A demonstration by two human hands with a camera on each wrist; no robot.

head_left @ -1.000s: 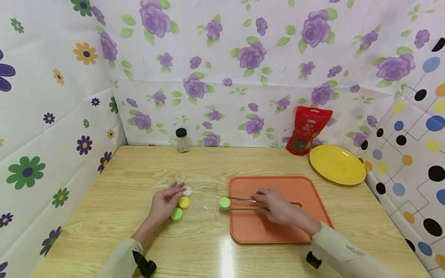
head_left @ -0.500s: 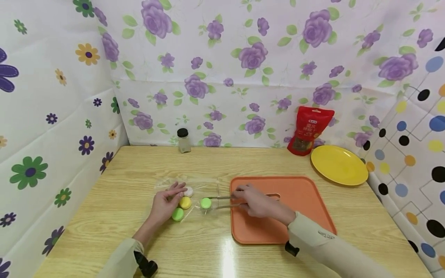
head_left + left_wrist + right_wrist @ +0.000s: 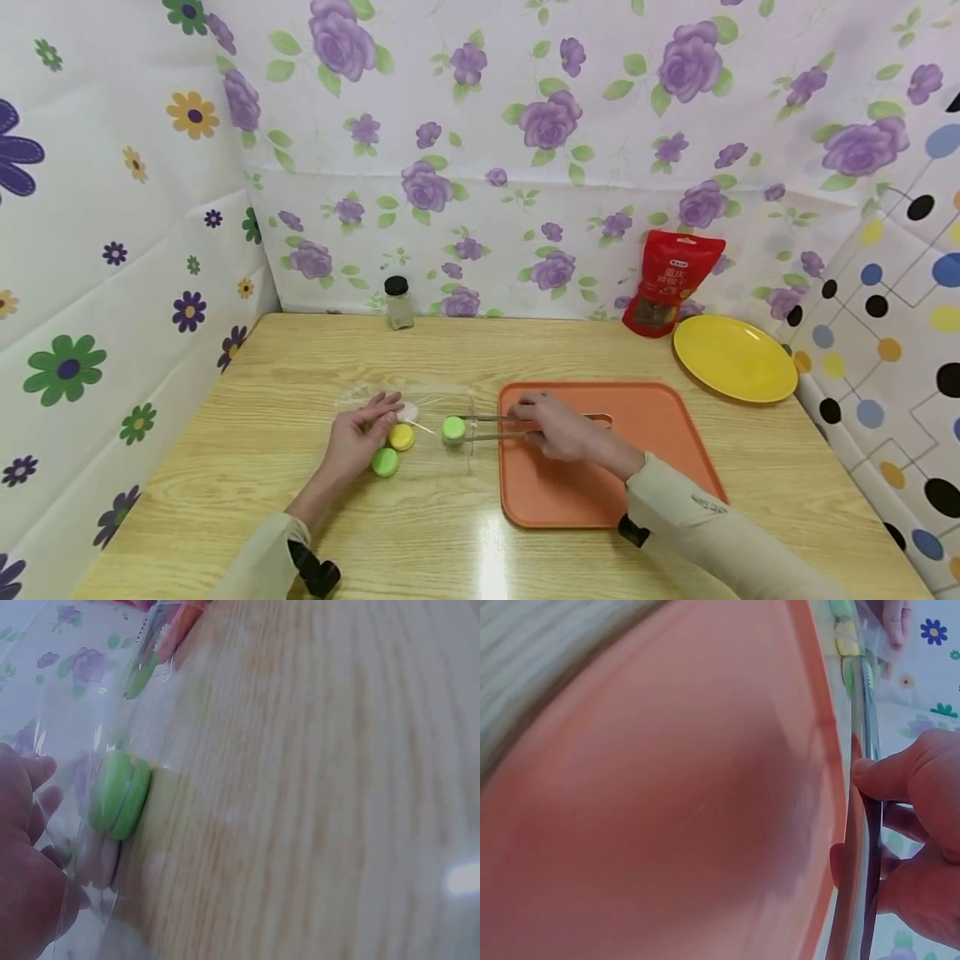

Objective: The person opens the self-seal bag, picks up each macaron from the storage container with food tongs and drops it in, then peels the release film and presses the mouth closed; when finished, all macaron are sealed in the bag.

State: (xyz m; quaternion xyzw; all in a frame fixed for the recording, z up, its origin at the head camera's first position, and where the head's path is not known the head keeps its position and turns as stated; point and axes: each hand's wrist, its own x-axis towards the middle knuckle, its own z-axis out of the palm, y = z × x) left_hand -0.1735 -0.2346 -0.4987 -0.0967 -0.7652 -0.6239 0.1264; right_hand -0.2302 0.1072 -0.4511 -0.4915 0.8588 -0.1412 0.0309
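Note:
My right hand (image 3: 553,427) grips metal tongs (image 3: 495,418), with a green macaron (image 3: 453,429) between their tips. This macaron overlaps the right, open-looking end of a clear plastic bag (image 3: 442,462) lying on the table. My left hand (image 3: 356,442) pinches the bag's film near its left part, and creases run out from the fingertips. A white macaron (image 3: 407,412), a yellow macaron (image 3: 401,437) and another green macaron (image 3: 386,462) lie close by the left fingers. In the left wrist view, film stretches in front of the left hand (image 3: 30,855), beside a green macaron (image 3: 120,795).
An orange tray (image 3: 600,500) lies under the right hand. Behind it to the right is a yellow plate (image 3: 735,358), near a red snack pouch (image 3: 671,283). A small jar with a black lid (image 3: 398,302) stands at the table's back edge.
My right hand moved left from over the tray, carrying the green macaron in the tongs to the bag's right end, then drew slightly back right. The left hand stayed in place.

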